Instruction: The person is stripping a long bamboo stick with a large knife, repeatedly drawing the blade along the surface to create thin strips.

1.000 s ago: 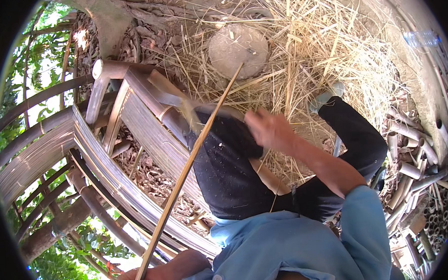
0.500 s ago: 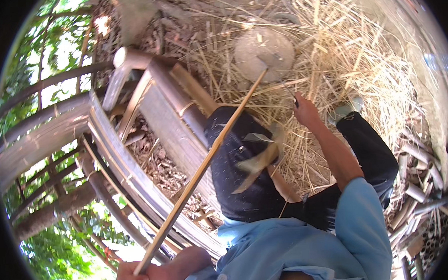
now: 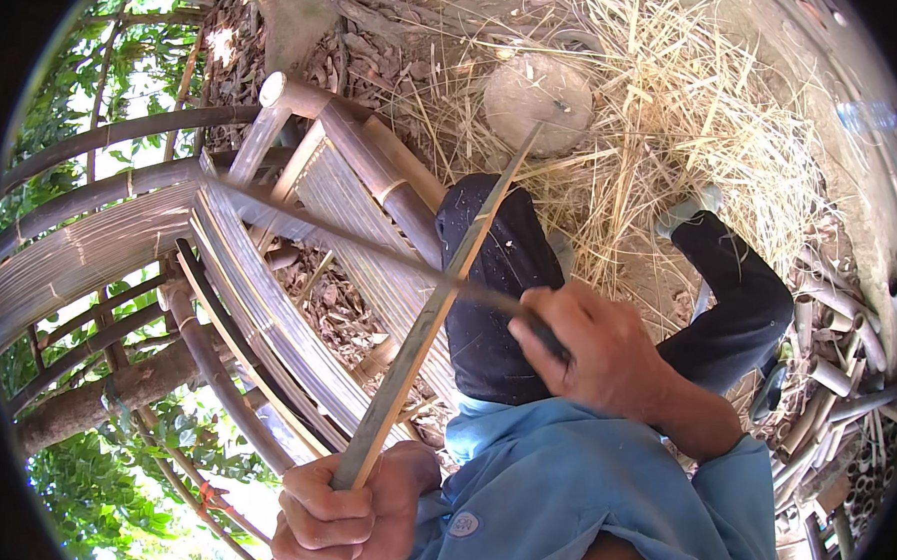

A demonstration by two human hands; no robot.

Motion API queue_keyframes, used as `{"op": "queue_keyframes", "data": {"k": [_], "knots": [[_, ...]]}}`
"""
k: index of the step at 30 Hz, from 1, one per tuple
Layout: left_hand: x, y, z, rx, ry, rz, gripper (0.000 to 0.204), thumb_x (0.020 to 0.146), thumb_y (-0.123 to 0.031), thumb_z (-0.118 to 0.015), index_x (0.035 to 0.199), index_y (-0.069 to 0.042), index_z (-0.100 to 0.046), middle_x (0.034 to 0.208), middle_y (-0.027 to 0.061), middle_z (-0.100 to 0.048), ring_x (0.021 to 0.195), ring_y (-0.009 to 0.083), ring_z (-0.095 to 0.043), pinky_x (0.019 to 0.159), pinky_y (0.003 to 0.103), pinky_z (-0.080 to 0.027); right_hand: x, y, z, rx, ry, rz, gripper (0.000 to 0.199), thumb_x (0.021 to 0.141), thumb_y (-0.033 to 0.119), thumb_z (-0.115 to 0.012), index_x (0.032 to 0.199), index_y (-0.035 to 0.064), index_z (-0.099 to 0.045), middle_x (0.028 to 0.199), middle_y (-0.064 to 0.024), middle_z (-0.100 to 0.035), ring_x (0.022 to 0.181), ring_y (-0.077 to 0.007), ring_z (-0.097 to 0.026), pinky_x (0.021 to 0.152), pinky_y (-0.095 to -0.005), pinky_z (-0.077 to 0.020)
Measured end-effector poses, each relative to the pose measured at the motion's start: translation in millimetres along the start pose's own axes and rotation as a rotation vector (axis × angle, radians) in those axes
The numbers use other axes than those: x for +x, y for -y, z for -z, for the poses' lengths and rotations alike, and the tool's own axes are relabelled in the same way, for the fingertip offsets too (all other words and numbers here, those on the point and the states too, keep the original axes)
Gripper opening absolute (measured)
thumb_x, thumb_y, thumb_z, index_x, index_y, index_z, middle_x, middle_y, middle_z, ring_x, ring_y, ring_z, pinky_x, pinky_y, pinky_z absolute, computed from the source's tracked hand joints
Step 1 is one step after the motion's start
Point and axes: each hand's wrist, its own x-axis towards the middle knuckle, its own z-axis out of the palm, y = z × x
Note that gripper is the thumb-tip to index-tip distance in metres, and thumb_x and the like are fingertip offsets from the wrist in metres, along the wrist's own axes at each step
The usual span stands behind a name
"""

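1. The long, narrow, flat bamboo strip [image 3: 401, 382], grey-faced with a pale yellow edge, slants before you, near end low on your left, far end up and away to the right.
2. At far left you have a curved seat [image 3: 87, 256] of brown bamboo poles and thin, ribbed slats.
3. Your left hand [image 3: 344, 520] is a closed fist around the strip's near end.
4. The long, grey-bladed metal knife [image 3: 347, 238] crosses the strip around mid-length, its point toward your upper left; the blade is blurred, and you cannot tell whether it touches.
5. Your right hand [image 3: 612, 348], right of the strip and nearer that crossing, is wrapped around the knife's dark handle.
6. Beyond your knee, the far tip shows against a round, flat-topped, grey-brown block [image 3: 521, 97]; contact is unclear.
7. Farther right you see loose, dry, yellow shavings [image 3: 682, 120], then piled hollow bamboo offcuts [image 3: 831, 333].
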Motion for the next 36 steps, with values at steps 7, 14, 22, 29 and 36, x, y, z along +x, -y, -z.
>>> {"op": "queue_keyframes", "data": {"k": [7,14,22,29,36], "knots": [[-3,3,-11,0.179,-0.093,-0.055,0.047,0.106,-0.054,-0.037,0.085,-0.013,-0.047,0.062,-0.0056,-0.032,0.046,0.0076,-0.024,0.044,0.024,-0.022,-12,-5,-25,-0.112,0.088,0.032,0.026,0.089,0.02,-0.069,0.11,0.0059,-0.061,0.076,-0.006,-0.052,0.054,-0.0183,-0.06,0.043,-0.0319,-0.0488],[-3,-4,-4,0.173,-0.004,-0.01,0.051,0.105,-0.059,-0.034,0.085,-0.014,-0.047,0.061,-0.0052,-0.032,0.044,0.0086,-0.023,0.045,0.026,-0.024,-9,-14,-35,-0.218,0.059,0.079,0.024,0.086,0.014,-0.062,0.108,0.0057,-0.059,0.075,-0.0081,-0.053,0.051,-0.0225,-0.06,0.043,-0.0348,-0.052],[-5,-9,0,0.098,-0.074,0.028,0.047,0.103,-0.049,-0.049,0.076,-0.012,-0.038,0.059,-0.0035,-0.028,0.044,0.0078,-0.022,0.045,0.025,-0.021,7,-48,-40,-0.186,-0.02,0.047,0.013,0.091,0.017,-0.064,0.097,0.0077,-0.056,0.071,-0.0109,-0.055,0.053,-0.027,-0.061,0.042,-0.0388,-0.0523],[-5,-14,7,0.084,-0.078,0.029,0.049,0.103,-0.052,-0.046,0.076,-0.012,-0.037,0.061,-0.0038,-0.029,0.045,0.0084,-0.022,0.047,0.027,-0.023,-5,-42,-47,-0.155,-0.014,0.213,0.014,0.093,0.019,-0.064,0.093,0.0093,-0.054,0.071,-0.0103,-0.055,0.057,-0.0267,-0.064,0.042,-0.0394,-0.0515],[-4,-8,17,0.217,-0.195,-0.038,0.03,0.095,-0.029,-0.046,0.073,-0.013,-0.033,0.057,-0.0042,-0.026,0.041,0.0064,-0.024,0.043,0.024,-0.022,-6,-63,-56,-0.144,0.007,0.217,0.016,0.09,0.016,-0.064,0.099,0.0065,-0.056,0.07,-0.0109,-0.056,0.055,-0.0263,-0.063,0.045,-0.0385,-0.0527]]}}
